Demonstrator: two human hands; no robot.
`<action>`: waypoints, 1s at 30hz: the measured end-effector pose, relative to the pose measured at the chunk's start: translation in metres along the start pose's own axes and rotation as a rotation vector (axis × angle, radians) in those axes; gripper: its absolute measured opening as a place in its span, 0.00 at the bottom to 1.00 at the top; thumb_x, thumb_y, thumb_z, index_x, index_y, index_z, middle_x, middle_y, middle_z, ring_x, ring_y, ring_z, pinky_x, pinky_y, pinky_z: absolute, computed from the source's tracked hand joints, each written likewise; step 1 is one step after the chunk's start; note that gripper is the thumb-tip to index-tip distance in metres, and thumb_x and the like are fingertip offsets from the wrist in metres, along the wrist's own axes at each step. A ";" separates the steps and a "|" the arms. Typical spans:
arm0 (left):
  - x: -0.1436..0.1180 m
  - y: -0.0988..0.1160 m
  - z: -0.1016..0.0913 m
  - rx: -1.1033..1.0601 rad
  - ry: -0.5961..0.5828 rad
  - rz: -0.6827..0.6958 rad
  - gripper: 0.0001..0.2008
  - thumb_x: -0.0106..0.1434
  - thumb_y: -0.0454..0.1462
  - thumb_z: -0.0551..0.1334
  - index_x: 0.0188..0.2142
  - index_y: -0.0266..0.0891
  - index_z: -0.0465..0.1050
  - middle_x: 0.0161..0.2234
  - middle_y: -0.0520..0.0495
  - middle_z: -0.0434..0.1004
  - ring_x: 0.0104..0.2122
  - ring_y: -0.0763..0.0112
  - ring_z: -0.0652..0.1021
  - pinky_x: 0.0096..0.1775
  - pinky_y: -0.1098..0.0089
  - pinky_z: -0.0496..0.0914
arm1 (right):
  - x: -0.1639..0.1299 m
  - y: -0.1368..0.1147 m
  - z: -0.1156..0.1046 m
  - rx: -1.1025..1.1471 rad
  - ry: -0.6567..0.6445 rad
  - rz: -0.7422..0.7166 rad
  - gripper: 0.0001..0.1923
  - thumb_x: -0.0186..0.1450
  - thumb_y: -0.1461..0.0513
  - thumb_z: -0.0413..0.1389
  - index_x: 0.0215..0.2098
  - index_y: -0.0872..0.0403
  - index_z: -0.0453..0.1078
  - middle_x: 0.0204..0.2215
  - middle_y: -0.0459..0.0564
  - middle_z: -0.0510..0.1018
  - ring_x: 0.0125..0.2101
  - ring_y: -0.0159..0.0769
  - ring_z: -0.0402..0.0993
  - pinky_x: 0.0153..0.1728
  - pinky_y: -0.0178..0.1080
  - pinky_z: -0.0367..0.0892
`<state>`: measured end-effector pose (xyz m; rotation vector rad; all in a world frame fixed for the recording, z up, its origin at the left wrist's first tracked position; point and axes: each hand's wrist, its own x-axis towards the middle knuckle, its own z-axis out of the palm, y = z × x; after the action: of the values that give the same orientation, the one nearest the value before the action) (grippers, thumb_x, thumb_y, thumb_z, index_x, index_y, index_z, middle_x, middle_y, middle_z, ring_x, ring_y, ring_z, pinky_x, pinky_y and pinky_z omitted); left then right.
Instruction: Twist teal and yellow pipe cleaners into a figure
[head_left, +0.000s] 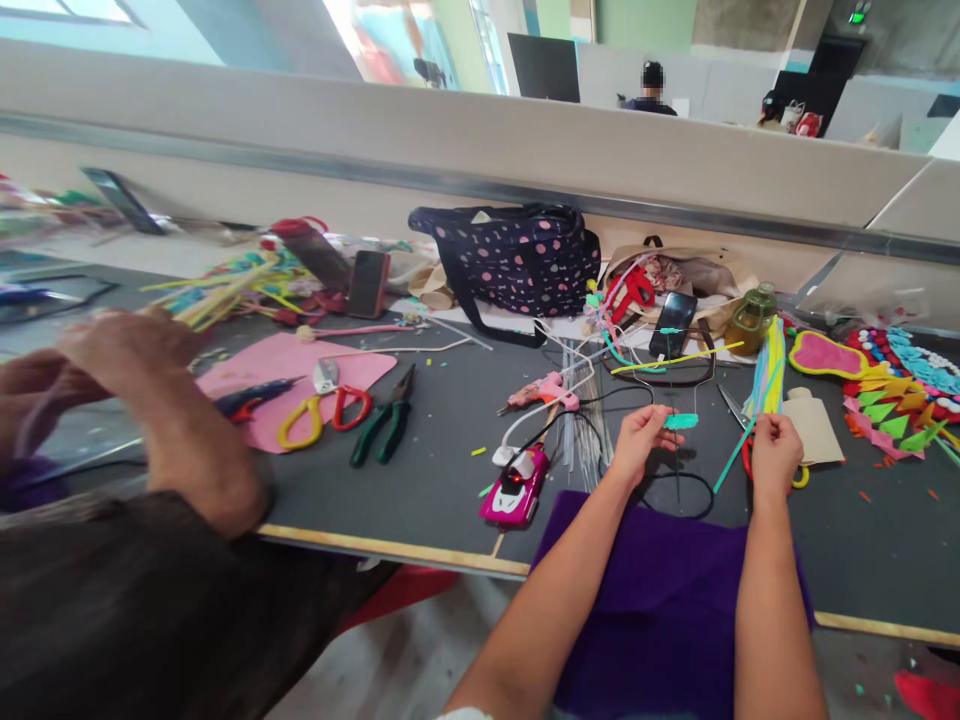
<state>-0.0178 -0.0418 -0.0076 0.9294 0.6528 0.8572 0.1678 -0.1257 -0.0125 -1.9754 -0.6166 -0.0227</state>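
Dark polka-dot fabric bag (517, 258) stands at desk (435, 470) rear, contents hidden. Beige tote (697, 270) beside it spills red and patterned cloth. Left hand (641, 440) grip pinched on small teal fuzzy piece (681, 421), at its fingertips above thin black wire loop (679, 490). Right hand (774, 455) grip clenched around teal pipe cleaner (739, 445). Purple felt sheet (660, 590) underlies both forearms.

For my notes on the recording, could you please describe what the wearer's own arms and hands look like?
Both forearms are bare from wrist to elbow, with no gloves, watch or bracelets showing. The left hand and right hand have no rings that I can make out. A scrap of white cloth, perhaps a sleeve edge, shows at the bottom by the left elbow.
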 end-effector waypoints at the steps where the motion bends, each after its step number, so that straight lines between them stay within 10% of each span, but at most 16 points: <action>1: 0.000 0.000 0.000 -0.006 -0.002 -0.003 0.25 0.53 0.53 0.66 0.37 0.31 0.73 0.29 0.42 0.79 0.24 0.68 0.79 0.25 0.73 0.71 | 0.001 0.002 -0.002 -0.127 -0.045 0.001 0.12 0.62 0.54 0.53 0.33 0.55 0.71 0.28 0.53 0.78 0.30 0.39 0.73 0.34 0.38 0.64; 9: 0.002 -0.004 -0.002 -0.066 -0.039 -0.027 0.26 0.56 0.54 0.64 0.37 0.30 0.73 0.29 0.39 0.80 0.24 0.64 0.80 0.26 0.70 0.72 | -0.005 -0.002 0.003 -0.574 -0.290 0.111 0.12 0.62 0.56 0.55 0.40 0.55 0.69 0.37 0.59 0.78 0.41 0.48 0.75 0.41 0.45 0.64; 17: 0.001 -0.002 -0.002 -0.068 -0.050 -0.046 0.26 0.55 0.53 0.64 0.38 0.29 0.74 0.27 0.39 0.79 0.24 0.64 0.79 0.27 0.69 0.72 | -0.001 0.000 0.001 -0.099 -0.217 0.168 0.07 0.58 0.59 0.52 0.24 0.52 0.63 0.20 0.50 0.73 0.26 0.40 0.72 0.29 0.39 0.65; 24: 0.000 -0.001 -0.002 -0.091 -0.046 -0.039 0.26 0.55 0.52 0.65 0.38 0.29 0.74 0.27 0.39 0.79 0.24 0.65 0.79 0.27 0.69 0.72 | -0.007 -0.015 -0.009 0.902 -0.761 0.418 0.17 0.54 0.54 0.61 0.23 0.52 0.57 0.15 0.36 0.64 0.08 0.19 0.44 0.08 0.26 0.43; 30: 0.000 0.000 -0.002 -0.113 -0.020 -0.033 0.24 0.56 0.51 0.64 0.38 0.29 0.74 0.27 0.39 0.80 0.24 0.65 0.79 0.27 0.68 0.73 | -0.018 -0.024 -0.015 1.045 -0.860 0.363 0.17 0.52 0.54 0.66 0.31 0.52 0.65 0.20 0.39 0.73 0.10 0.20 0.60 0.07 0.22 0.51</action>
<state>-0.0191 -0.0407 -0.0089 0.8226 0.5954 0.8459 0.1449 -0.1373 0.0096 -0.9595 -0.5939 1.1783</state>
